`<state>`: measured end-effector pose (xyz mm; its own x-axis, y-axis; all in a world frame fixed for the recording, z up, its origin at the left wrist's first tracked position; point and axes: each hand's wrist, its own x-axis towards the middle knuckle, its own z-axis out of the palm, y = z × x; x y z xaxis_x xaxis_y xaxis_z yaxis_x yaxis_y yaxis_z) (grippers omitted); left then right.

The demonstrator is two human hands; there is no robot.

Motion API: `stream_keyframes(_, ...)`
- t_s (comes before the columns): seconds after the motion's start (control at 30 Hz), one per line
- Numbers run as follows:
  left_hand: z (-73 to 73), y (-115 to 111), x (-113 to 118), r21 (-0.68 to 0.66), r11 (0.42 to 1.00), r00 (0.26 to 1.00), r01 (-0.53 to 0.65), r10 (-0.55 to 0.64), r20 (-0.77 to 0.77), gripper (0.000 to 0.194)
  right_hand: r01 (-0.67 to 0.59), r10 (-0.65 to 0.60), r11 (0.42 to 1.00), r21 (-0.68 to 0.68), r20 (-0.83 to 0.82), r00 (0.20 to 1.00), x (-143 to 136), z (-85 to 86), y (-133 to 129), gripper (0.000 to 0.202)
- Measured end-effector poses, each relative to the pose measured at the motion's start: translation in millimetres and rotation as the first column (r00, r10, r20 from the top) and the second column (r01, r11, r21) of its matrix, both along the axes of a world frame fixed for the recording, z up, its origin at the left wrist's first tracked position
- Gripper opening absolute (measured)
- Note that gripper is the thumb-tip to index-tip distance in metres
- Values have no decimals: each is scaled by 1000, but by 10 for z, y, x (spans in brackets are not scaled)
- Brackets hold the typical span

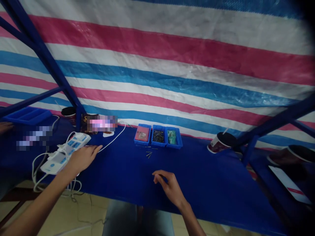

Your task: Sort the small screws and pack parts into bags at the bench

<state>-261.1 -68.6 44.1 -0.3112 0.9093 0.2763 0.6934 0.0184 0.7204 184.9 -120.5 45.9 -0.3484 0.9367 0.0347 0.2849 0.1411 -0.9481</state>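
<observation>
White plastic power strip with blue-marked sockets [73,144] lies slantwise on the blue cloth-covered tabletop [204,183] at the left of the frame, with white cords plugged into it. The left hand [86,157] reaches across its right side, fingers extended and slightly spread, seemingly with nothing in its hold; whether it touches the strip I cannot tell. Its fingertips are near a thin white cable [116,138] that curves up toward the wall. Just below the centre of the frame, the right hand [168,185] is loosely bent, its fingers curled toward the thumb; whether it has hold of anything small cannot be told. Beyond it lie a few thin, dark metal pieces [150,155], near three small blue plastic bins [174,146] standing side by side. Right of centre stands a dark-lidded maroon cup [218,144] with a straw, and a red, white and blue striped sheet [147,39] fills the upper frame.
</observation>
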Motion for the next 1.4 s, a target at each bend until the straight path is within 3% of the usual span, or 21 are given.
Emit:
stream_keyframes(0.07, 8, 197, 162, -112, 992, 964, 62, -88, -250, 38, 24, -25, 999, -24, -8, 1000, 36, -26, -71, 23)
stream_keyframes(0.17, -18, 441, 387, -168, 986, 872, 6, -87, -481, 45, 38, -39, 998, -51, -26, 999, 30, -39, -188, 32)
stream_keyframes(0.3, -172, 581, 535, -212, 977, 777, 5, -137, -614, 55, 37, -40, 997, -70, -49, 998, -11, -63, -337, 35)
stream_keyframes(0.47, -467, 627, 581, -249, 967, 744, -60, -123, -656, 70, 32, -39, 994, -102, -65, 997, -49, -131, -468, 35)
stream_keyframes(0.57, -557, 649, 629, -237, 966, 734, -100, -89, -673, 77, 37, -44, 992, -117, -58, 997, -60, -143, -523, 35)
stream_keyframes(0.77, -500, 724, 767, -200, 964, 737, -177, -5, -676, 77, 38, -45, 990, -137, -53, 998, -60, -116, -589, 37)
stream_keyframes(0.97, -499, 795, 854, -144, 957, 669, -252, 64, -741, 78, 46, -53, 986, -160, -39, 998, -34, -135, -635, 37)
stream_keyframes(1.17, -475, 860, 865, -209, 942, 712, -263, 43, -701, 78, 46, -51, 986, -158, -33, 998, 7, -160, -653, 35)
stream_keyframes(1.4, -430, 950, 896, -225, 935, 737, -275, 55, -674, 79, 37, -41, 988, -149, -23, 999, -3, -63, -616, 35)
